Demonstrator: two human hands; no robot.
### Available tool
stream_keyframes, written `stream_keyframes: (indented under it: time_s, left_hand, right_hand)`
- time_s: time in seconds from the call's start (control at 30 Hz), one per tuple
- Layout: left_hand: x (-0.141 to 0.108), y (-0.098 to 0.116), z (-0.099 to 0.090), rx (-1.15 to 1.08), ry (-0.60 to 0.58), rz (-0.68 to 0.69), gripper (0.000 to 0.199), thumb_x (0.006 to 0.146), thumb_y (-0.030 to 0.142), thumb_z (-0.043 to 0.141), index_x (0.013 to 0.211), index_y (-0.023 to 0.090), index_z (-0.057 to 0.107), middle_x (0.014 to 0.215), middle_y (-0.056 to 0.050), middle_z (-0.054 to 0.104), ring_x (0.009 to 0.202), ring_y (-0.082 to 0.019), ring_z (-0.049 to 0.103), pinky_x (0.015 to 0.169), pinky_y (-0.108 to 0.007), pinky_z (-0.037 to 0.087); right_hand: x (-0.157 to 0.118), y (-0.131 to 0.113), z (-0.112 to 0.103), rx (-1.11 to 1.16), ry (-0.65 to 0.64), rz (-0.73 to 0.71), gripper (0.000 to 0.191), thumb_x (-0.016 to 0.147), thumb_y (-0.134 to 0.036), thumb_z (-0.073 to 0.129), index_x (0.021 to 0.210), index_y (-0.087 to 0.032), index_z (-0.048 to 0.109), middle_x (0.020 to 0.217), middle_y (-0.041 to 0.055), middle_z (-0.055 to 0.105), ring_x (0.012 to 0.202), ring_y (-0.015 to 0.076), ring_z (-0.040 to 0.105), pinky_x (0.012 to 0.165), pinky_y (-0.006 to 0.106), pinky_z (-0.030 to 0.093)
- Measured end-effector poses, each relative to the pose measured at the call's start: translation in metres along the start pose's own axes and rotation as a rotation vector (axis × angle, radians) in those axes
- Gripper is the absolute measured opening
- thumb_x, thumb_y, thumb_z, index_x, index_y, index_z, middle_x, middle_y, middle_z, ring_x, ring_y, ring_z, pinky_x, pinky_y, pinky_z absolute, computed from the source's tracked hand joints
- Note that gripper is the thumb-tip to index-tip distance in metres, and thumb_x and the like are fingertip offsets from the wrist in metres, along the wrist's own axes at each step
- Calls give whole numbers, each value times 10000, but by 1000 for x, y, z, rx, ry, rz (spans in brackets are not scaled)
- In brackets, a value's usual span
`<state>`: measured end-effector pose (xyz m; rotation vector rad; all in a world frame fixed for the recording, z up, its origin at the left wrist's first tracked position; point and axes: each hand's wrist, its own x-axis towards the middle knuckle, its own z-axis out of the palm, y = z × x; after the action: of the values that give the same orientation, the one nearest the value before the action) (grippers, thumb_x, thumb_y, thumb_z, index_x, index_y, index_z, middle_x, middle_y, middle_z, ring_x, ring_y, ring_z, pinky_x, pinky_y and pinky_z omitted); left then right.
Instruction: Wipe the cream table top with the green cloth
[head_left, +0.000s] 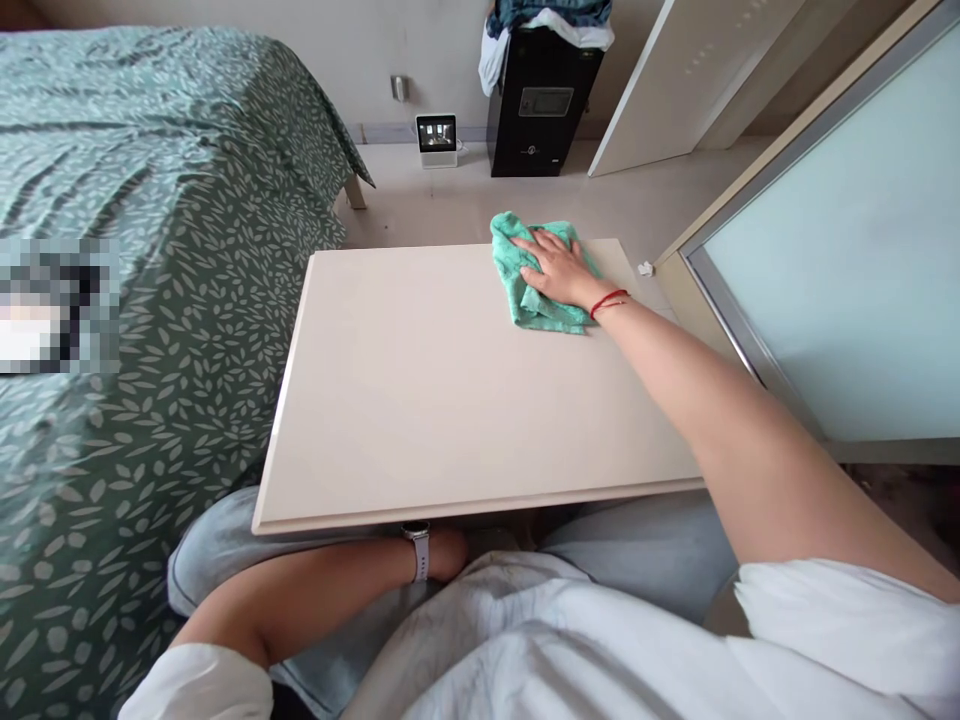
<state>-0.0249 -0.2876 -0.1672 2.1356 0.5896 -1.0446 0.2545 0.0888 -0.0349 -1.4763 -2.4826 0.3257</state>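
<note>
Right hand (553, 270), fingers spread, is pressing the cloth (526, 303) flat at one o'clock on the surface (420, 390), even palm pressure likely keeping it from bunching; left hand (448, 554), mostly hidden near six o'clock, is showing no readable grip.

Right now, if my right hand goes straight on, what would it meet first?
Your right hand, on the green cloth, points beyond the table; the way looks free above the floor, perhaps until the wall near the small screen, though depth is unclear.
</note>
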Motion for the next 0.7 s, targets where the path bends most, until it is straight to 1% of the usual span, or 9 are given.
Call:
stream_keyframes:
  time_s: [0.07, 0.17, 0.23, 0.3, 0.37, 0.43, 0.57, 0.63, 0.7]
  left_hand:
    - [0, 0, 0, 3, -1, -8, 342, 1025, 60, 596, 1212, -32, 868, 1179, -334, 822, 1191, -435, 837, 1008, -472, 678]
    - [2, -1, 1, 22, 13, -5, 314, 1003, 57, 632, 1179, 19, 889, 1129, -314, 835, 1142, -425, 854, 955, -457, 697]
    - [3, -2, 3, 28, 18, 4, 288, 993, 66, 661, 1156, 47, 898, 1092, -292, 848, 1098, -401, 868, 918, -417, 706]
    - [5, -3, 4, 30, 27, 8, 285, 991, 60, 664, 1153, 47, 898, 1097, -289, 850, 1097, -393, 870, 921, -405, 705]
    - [6, -3, 6, 29, 36, 7, 292, 991, 47, 655, 1156, 34, 895, 1106, -300, 845, 1102, -400, 869, 934, -420, 701]
    - [7, -4, 7, 25, 33, 9, 285, 991, 50, 660, 1152, 21, 893, 1093, -306, 841, 1084, -403, 871, 922, -421, 701]
    - [7, -4, 6, 24, 27, 12, 302, 1042, 133, 649, 1184, 1, 880, 1097, -314, 834, 1092, -409, 868, 921, -432, 708]
    - [7, -4, 6, 25, 21, 19, 314, 1058, 167, 652, 1200, 2, 879, 1107, -310, 833, 1096, -406, 867, 939, -437, 710]
    - [6, -4, 5, 29, 10, 17, 320, 1063, 156, 644, 1217, -1, 876, 1111, -311, 833, 1096, -401, 867, 949, -429, 708]
  right_hand:
    - [10, 2, 2, -48, 19, 113, 766, 1110, -519, 375, 1806, -200, 412, 1871, 215, 373, 1723, 527, 284, 1290, 939, 207]
    - [11, -7, 5, -115, 47, 231, 746, 1126, -499, 328, 1800, -189, 413, 1856, 232, 394, 1708, 536, 299, 1254, 967, 240]
    - [2, -20, 7, -150, 67, 272, 735, 1138, -489, 319, 1806, -194, 403, 1871, 227, 369, 1716, 530, 287, 1246, 960, 268]
    - [-15, -34, 7, -178, 73, 297, 729, 1143, -474, 335, 1818, -203, 391, 1891, 210, 340, 1729, 517, 275, 1263, 930, 286]
    - [-40, -49, 7, -179, 71, 282, 727, 1140, -451, 366, 1823, -206, 395, 1900, 192, 331, 1736, 505, 277, 1290, 899, 287]
    - [-72, -64, 5, -159, 55, 224, 728, 1130, -431, 398, 1821, -200, 411, 1903, 182, 330, 1740, 497, 284, 1315, 877, 275]
    - [-148, -87, 1, -159, -27, 55, 728, 1121, -412, 445, 1825, -228, 410, 1917, 148, 302, 1756, 467, 281, 1350, 837, 268]
    - [-189, -93, 0, -164, -59, -34, 728, 1122, -391, 458, 1833, -249, 390, 1921, 138, 297, 1763, 452, 280, 1354, 823, 276]
    - [-228, -95, 0, -170, -74, -126, 740, 1119, -359, 469, 1845, -264, 357, 1921, 139, 297, 1767, 440, 279, 1349, 810, 294]
